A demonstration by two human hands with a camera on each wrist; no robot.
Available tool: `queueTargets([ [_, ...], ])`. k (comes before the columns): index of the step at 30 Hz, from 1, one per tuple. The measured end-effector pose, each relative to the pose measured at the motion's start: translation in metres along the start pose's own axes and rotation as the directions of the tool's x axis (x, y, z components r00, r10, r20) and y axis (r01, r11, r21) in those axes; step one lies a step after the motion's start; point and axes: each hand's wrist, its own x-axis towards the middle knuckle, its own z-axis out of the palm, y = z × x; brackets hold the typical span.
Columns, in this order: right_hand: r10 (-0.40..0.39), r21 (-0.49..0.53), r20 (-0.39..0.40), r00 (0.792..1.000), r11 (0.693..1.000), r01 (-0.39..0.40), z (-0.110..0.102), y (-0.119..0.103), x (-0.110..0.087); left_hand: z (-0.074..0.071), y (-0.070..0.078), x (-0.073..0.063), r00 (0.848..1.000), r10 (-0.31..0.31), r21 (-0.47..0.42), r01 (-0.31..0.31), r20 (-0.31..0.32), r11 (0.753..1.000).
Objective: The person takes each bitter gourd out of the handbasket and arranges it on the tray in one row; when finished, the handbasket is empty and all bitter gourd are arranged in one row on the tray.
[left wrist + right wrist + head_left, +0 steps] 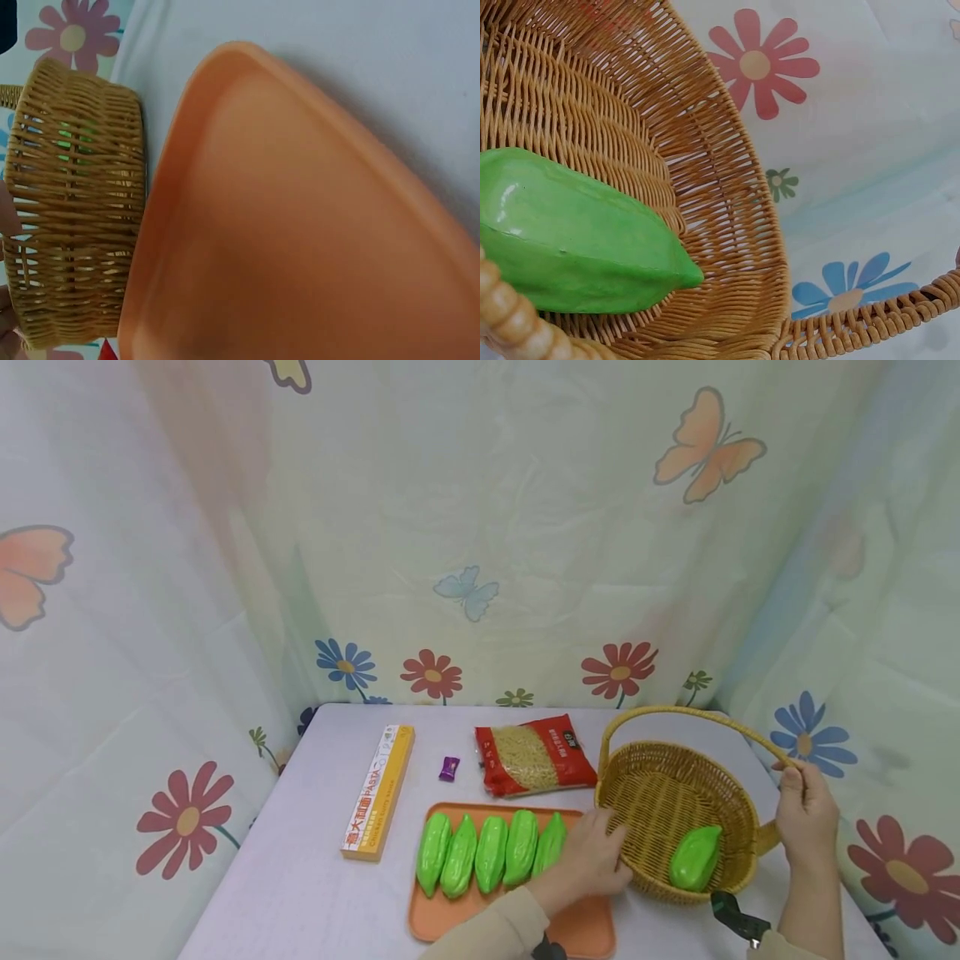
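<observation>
A brown wicker basket (648, 793) stands at the right of the table, a green ribbed, pointed vegetable-like piece (693, 860) lying inside it. My right hand (808, 810) grips the right side of its arched handle (697, 714). At the basket's near left rim, my left hand (592, 856) holds on with curled fingers; its fingertips also show at the edge of the left wrist view. Under my left forearm is an orange tray (431, 928) with several similar green pieces (491, 853) in a row, the rightmost partly hidden by the hand.
Behind the tray lie a red bag of pasta (525, 756) and a small purple wrapped candy (449, 768). A yellow and white pasta box (378, 793) is to the left. Flowered curtains (450, 527) hang around the table's back and sides.
</observation>
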Motion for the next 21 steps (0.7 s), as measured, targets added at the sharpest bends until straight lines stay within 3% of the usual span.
queueTargets([
  [4,-0.022,0.003,-0.008,1.000,1.000,0.022,0.001,0.000,-0.002,-0.001,0.006,0.003,0.999,0.048,0.011,-0.048,0.008,0.999],
  [7,-0.040,0.006,-0.012,0.999,0.999,0.040,0.001,0.000,-0.001,-0.004,0.010,0.008,0.993,0.073,-0.027,-0.071,0.088,0.997],
  [11,0.002,-0.017,0.005,1.000,1.000,-0.002,0.000,0.000,0.000,-0.007,0.017,0.016,0.973,0.076,-0.122,-0.050,0.216,0.991],
  [17,0.090,-0.041,0.048,0.995,0.995,-0.088,0.000,-0.001,-0.001,-0.006,0.024,0.030,0.948,0.067,-0.187,-0.008,0.311,0.982],
  [21,0.073,-0.033,0.031,0.997,0.997,-0.072,0.000,-0.001,-0.002,-0.008,0.029,0.040,0.918,0.080,-0.225,0.011,0.388,0.974],
])
